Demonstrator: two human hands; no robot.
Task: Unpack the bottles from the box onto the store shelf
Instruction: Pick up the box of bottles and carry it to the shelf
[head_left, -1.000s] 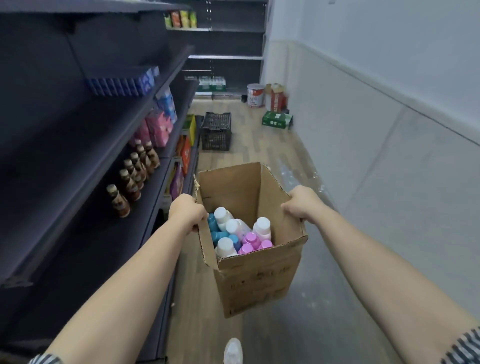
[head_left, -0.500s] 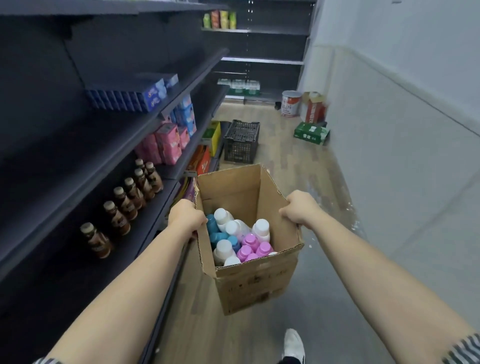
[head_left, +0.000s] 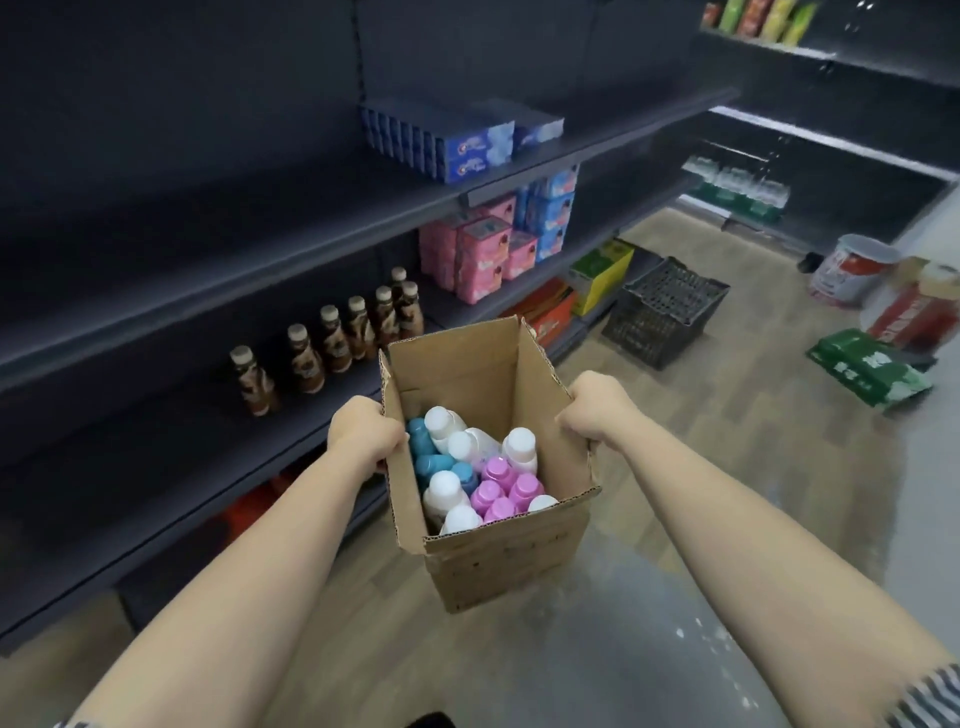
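Note:
I carry an open cardboard box (head_left: 498, 561) in mid-air in front of me. My left hand (head_left: 363, 431) grips its left wall and my right hand (head_left: 597, 405) grips its right wall. Inside stand several bottles (head_left: 478, 467) with white, blue and pink caps, packed close together. The dark store shelf (head_left: 291, 415) runs along my left, level with the box. Several brown bottles (head_left: 332, 348) stand in a row on it, just left of the box.
Pink and blue packs (head_left: 498, 244) sit farther along the shelf, blue boxes (head_left: 457, 140) on the board above. A black crate (head_left: 665, 312), a green pack (head_left: 867, 369), a red-and-white can (head_left: 852, 270) and cartons lie on the wooden floor ahead.
My view has turned left toward the shelf, and the shelf with the brown bottles now lies closer beside the box. Both hands keep the same grip on the box.

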